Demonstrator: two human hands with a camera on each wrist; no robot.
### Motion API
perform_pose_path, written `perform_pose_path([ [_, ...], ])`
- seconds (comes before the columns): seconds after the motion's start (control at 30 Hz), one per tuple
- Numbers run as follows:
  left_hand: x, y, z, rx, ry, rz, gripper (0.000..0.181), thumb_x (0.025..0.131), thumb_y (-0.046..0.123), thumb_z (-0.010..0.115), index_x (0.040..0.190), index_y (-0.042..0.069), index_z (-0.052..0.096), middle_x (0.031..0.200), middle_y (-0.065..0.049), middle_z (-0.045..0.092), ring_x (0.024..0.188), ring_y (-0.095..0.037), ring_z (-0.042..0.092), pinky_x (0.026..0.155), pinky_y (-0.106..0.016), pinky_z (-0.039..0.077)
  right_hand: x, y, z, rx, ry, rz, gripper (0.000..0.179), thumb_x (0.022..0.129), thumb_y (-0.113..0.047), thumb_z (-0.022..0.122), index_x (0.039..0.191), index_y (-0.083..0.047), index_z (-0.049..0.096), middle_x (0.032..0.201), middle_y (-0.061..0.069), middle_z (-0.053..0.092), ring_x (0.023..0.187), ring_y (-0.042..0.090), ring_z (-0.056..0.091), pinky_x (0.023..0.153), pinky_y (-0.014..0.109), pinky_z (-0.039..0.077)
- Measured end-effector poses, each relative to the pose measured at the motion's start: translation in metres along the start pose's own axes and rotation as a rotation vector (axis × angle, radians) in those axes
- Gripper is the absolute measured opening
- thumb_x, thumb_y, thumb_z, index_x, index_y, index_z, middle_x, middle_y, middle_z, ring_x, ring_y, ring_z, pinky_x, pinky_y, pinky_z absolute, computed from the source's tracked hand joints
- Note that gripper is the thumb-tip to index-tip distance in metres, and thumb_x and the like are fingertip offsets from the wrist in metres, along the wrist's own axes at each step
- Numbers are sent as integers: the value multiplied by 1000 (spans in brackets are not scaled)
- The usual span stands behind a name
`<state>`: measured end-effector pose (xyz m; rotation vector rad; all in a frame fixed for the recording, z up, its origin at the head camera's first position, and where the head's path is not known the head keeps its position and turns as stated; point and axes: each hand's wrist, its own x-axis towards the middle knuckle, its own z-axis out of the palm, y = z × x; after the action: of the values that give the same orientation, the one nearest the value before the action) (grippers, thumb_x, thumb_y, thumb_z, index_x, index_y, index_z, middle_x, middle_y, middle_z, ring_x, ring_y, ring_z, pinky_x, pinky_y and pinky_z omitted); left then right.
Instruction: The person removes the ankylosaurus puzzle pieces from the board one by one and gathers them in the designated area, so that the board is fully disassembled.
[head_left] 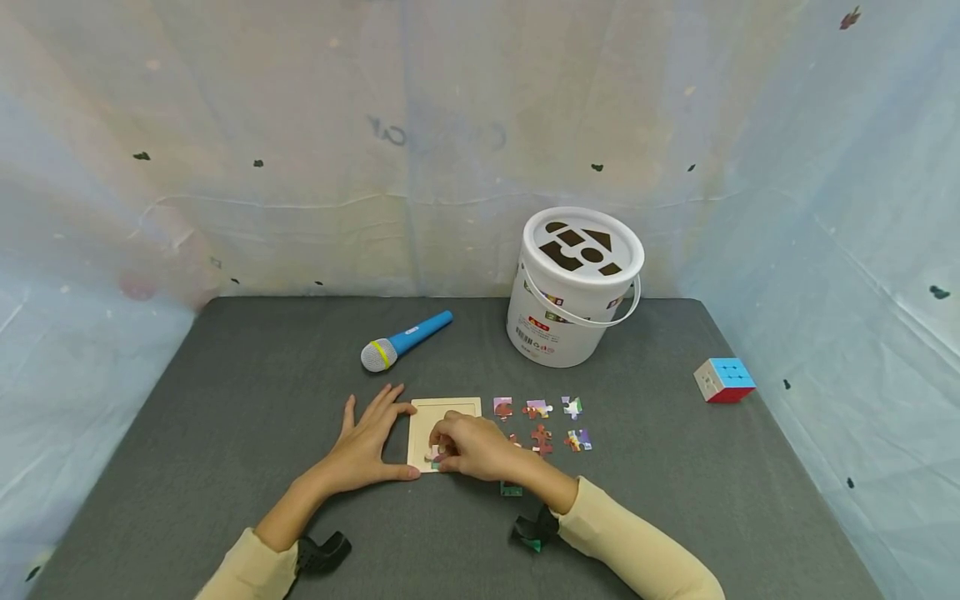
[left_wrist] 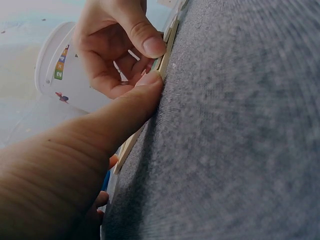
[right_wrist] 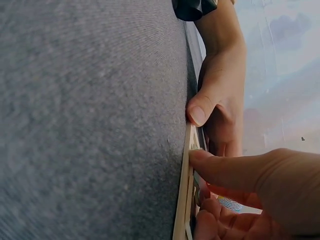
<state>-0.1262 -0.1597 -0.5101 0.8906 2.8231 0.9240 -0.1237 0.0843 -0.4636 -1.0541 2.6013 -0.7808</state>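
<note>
A shallow wooden puzzle tray (head_left: 446,406) lies flat on the table. My left hand (head_left: 367,446) is spread along its left side, thumb at the near left corner and index fingertip by the far left corner. Over the tray's near left part, my right hand (head_left: 472,446) pinches a puzzle piece (head_left: 435,454), mostly covered by the fingers. In the left wrist view, the right thumb (left_wrist: 152,46) is close to the tray's near edge, beside the left thumb (left_wrist: 150,80). Loose jigsaw pieces (head_left: 542,437) lie right of the tray, some partly behind my right hand and forearm.
Beyond the tray, a blue toy microphone (head_left: 420,333) lies on the grey table (head_left: 262,400). A white lidded bucket (head_left: 555,333) with shape cut-outs stands at the back. At the right edge sits a puzzle cube (head_left: 726,381). Pale sheeting (head_left: 450,125) hangs around the table.
</note>
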Motion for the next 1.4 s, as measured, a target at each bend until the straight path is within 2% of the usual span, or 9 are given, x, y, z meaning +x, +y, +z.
perform_pose_path([
  [0.2,-1,1,-1,-3,-4,2,95,71,66,79,143,15,45,162,-20,20,150,-41,11,106,-75,-9,1,4,0,63,10,-5,25,82,-14,84,98,-12,64,84,-3,57,69,2,49,62,18,41],
  [0.37,-1,1,-1,-8,-5,-2,95,71,66,79,143,15,45,162,-20,20,150,-41,11,106,-75,-9,1,8,-2,227,-1,-7,17,87,-6,77,95,-8,63,77,-2,55,65,2,46,59,18,39],
  [0.5,0,2,-1,-7,-6,-7,95,71,66,79,143,15,45,162,-19,20,150,-40,11,106,-75,-9,1,10,-4,327,-24,-9,12,91,-1,71,97,-5,62,77,-2,55,64,2,46,57,19,40],
  [0.83,0,2,-1,-9,-11,-14,95,71,66,79,143,15,45,162,-20,20,150,-41,11,105,-75,-10,0,12,-6,387,-23,-10,9,93,2,67,97,-2,61,80,3,58,65,4,49,59,19,42],
  [1.0,1,1,-1,2,-8,-8,94,70,66,79,143,16,44,162,-20,20,150,-41,11,105,-76,-9,1,14,-7,403,-5,-13,8,93,1,67,97,-2,61,79,2,59,65,4,52,59,20,43],
  [1.2,1,1,-1,5,-5,-9,93,70,65,80,142,17,45,162,-20,20,150,-41,11,105,-76,-9,1,15,-12,456,62,-24,7,96,-1,65,102,0,62,81,4,60,67,9,53,60,22,45],
  [1.4,1,2,-1,10,-11,-15,94,70,66,80,142,16,45,162,-20,21,150,-41,11,105,-76,-9,-1,17,-17,450,113,-22,11,97,-4,64,108,-2,65,84,4,60,68,10,53,60,23,45],
])
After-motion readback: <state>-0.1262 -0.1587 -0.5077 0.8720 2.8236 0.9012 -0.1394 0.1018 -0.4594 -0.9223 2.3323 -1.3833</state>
